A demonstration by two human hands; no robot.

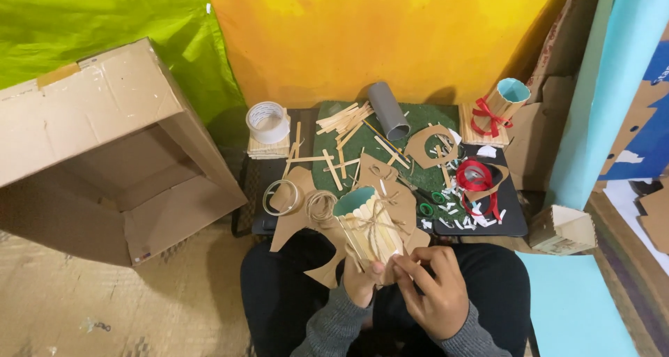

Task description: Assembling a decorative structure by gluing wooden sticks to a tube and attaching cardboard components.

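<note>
A cup clad in wooden craft sticks, with a pale teal lining and a twine bow around its middle, is tilted away from me over my lap. My left hand grips its base from underneath. The fingers of my right hand pinch at the same base from the right. A brown cardboard cutout lies under and behind the cup.
On the green mat lie loose craft sticks, a grey tube, a cardboard ring, green scissors and red ribbon. A tape roll, a finished stick cup with red bow and a large open carton stand around.
</note>
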